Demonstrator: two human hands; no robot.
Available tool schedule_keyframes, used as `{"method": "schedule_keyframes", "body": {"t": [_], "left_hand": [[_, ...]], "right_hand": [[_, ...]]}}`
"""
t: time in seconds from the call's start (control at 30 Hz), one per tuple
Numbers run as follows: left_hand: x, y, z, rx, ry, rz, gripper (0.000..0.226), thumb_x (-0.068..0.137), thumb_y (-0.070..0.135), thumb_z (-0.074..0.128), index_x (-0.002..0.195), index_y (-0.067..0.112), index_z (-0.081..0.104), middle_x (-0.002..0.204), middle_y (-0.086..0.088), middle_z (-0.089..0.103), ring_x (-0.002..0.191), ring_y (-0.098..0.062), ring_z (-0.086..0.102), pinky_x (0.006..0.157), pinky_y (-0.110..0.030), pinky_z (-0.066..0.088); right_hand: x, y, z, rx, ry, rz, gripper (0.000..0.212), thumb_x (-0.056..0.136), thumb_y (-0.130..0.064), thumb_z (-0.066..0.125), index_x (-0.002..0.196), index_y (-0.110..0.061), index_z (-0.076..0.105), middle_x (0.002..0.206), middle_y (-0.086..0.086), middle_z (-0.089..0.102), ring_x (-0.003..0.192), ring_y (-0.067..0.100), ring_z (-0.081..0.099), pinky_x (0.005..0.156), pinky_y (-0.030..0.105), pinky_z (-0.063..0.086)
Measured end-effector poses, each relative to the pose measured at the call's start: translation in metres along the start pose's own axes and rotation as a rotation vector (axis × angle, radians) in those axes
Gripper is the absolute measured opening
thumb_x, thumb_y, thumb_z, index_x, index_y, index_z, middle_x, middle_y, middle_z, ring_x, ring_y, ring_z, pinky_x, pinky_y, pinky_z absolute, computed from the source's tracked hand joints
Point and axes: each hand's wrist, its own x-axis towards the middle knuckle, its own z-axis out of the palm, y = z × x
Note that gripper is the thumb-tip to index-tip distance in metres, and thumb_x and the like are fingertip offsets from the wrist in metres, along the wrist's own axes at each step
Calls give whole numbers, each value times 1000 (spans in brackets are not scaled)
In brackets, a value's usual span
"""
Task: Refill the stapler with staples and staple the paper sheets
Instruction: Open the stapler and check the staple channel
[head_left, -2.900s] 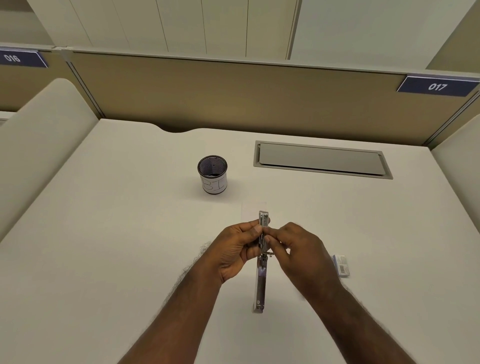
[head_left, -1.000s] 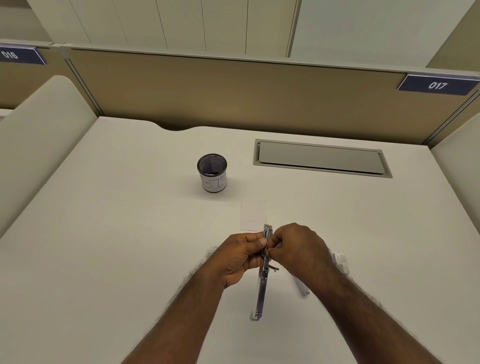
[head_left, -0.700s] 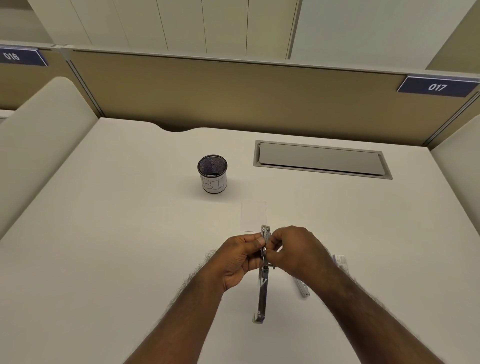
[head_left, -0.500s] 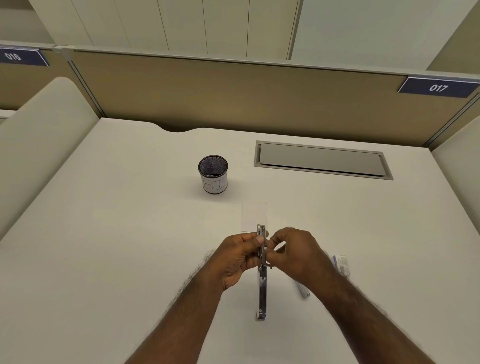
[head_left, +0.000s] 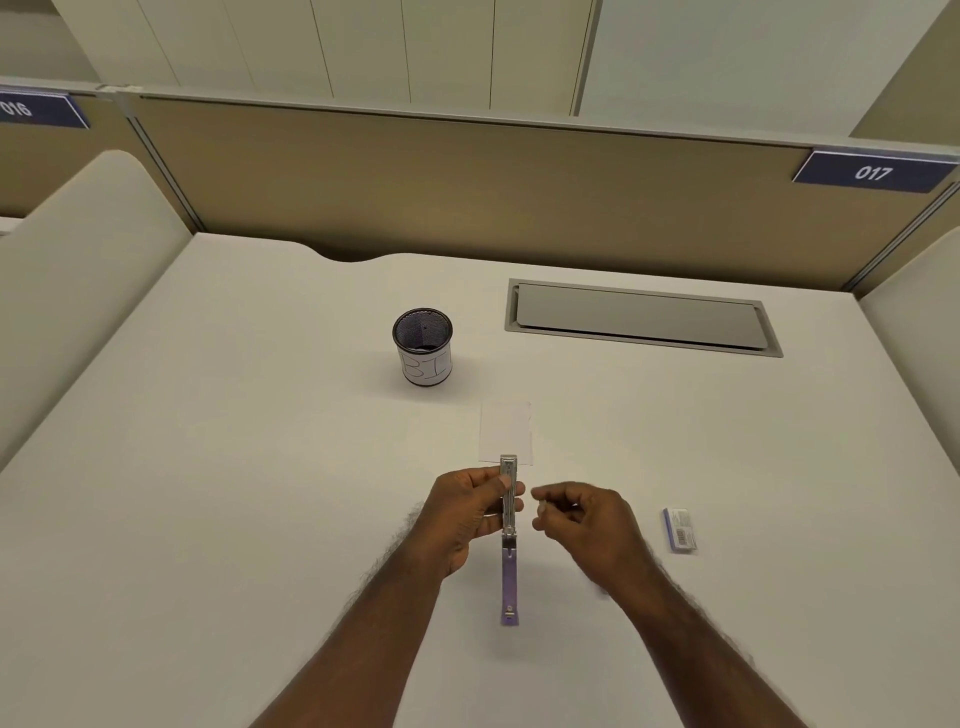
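Note:
The stapler (head_left: 509, 571) is swung open in a straight line, its metal magazine pointing away from me and its purple cover toward me. My left hand (head_left: 462, 512) grips the metal magazine from the left, thumb on top. My right hand (head_left: 587, 519) hovers just right of the magazine without touching it, fingers loosely curled and slightly blurred, with nothing seen in them. Small white paper sheets (head_left: 505, 432) lie flat on the desk just beyond the stapler's tip. A small staple box (head_left: 680, 529) lies to the right of my right hand.
A mesh pen cup (head_left: 423, 347) with a white label stands behind the paper to the left. A grey cable hatch (head_left: 641, 318) is set into the white desk (head_left: 234, 493) at the back right. Partition walls close the desk at the back and sides.
My right hand has let go of the stapler's magazine and drawn off to the right. My left hand keeps hold of the stapler, which has barely moved.

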Motion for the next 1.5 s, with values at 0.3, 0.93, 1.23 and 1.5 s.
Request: {"method": "schedule_keyframes", "body": {"t": [0.3,0.93,1.23,1.5], "left_hand": [[19,-23,-2,247,123,-24,10,94,8,58,94,7,68,86,-12,73,70,-21,69,68,-35,61],[34,-34,-1,860,317,48,18,85,25,59,73,16,69,72,3,71,66,-17,67,61,-28,55],[34,-30,10,930,366,88,16,85,18,54,77,14,67,82,-5,72,76,-25,64,63,-26,46],[39,-34,6,998,367,143,21,90,18,53,83,8,70,88,-11,72,84,-28,65,73,-32,51]], "right_hand": [[-2,23,20,1,-30,92,13,87,-15,68,98,-16,75,77,-5,72,73,12,70,75,33,61],[1,32,28,-8,-12,123,15,85,-17,68,88,-32,71,80,-3,74,73,19,70,73,28,59],[3,32,29,95,44,164,13,81,-8,71,86,-20,70,73,-1,74,69,13,71,67,25,59],[6,31,30,73,56,145,12,80,-14,73,84,-25,70,73,-3,74,72,18,71,73,33,61]]}}
